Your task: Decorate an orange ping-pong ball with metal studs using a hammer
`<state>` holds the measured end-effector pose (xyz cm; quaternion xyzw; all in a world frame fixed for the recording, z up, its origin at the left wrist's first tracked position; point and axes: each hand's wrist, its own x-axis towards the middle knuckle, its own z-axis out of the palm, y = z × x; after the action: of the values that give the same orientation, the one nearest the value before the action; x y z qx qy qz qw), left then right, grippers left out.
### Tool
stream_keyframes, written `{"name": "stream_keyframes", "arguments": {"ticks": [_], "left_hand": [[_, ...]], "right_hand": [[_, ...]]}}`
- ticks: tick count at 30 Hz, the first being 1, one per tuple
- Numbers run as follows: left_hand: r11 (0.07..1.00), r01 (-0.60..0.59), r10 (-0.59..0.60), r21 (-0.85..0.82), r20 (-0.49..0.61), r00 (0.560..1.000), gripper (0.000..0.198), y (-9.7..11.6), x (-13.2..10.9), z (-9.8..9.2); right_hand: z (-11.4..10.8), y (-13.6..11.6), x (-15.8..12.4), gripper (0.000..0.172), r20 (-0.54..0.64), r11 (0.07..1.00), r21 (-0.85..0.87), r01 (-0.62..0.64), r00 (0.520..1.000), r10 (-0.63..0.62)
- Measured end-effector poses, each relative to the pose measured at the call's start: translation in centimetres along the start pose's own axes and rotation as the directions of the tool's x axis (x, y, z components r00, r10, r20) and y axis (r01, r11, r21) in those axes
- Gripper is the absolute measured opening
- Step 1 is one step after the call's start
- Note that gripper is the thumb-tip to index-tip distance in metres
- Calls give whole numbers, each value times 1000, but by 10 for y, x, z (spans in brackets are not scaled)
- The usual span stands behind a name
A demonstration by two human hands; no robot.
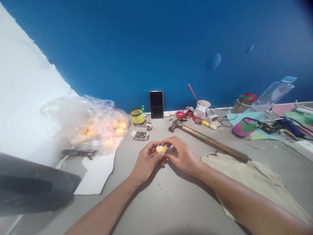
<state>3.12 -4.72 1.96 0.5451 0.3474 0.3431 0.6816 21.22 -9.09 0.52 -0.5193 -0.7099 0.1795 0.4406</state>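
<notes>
Above the middle of the grey tabletop, a small yellow-orange ball shows dark, shiny bits on its upper side, too small to make out. My left hand grips it between thumb and fingers. From the other side, the thumb and forefinger of my right hand close in on the ball's right edge and seem to touch it. Just beyond my left hand lies a small open box of little dark metal pieces. A claw hammer rests beyond my right hand, its handle end by a beige cloth.
Clear plastic bags hold several orange balls at left, beside a white sheet and a dark cylinder. A phone leans on the blue wall near a yellow cup. A clear bottle and coloured papers lie at right.
</notes>
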Motion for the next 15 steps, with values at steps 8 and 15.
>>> {"name": "stream_keyframes", "arguments": {"ticks": [8, 15], "left_hand": [[1000, -21, 22, -22, 28, 999, 45, 4, -1, 0], [999, -22, 20, 41, 44, 999, 48, 4, -4, -1]], "right_hand": [[0, 5, 0, 33, -2, 992, 27, -125, 992, 125], [-1, 2, 1, 30, -5, 999, 5, -36, 999, 36]]}}
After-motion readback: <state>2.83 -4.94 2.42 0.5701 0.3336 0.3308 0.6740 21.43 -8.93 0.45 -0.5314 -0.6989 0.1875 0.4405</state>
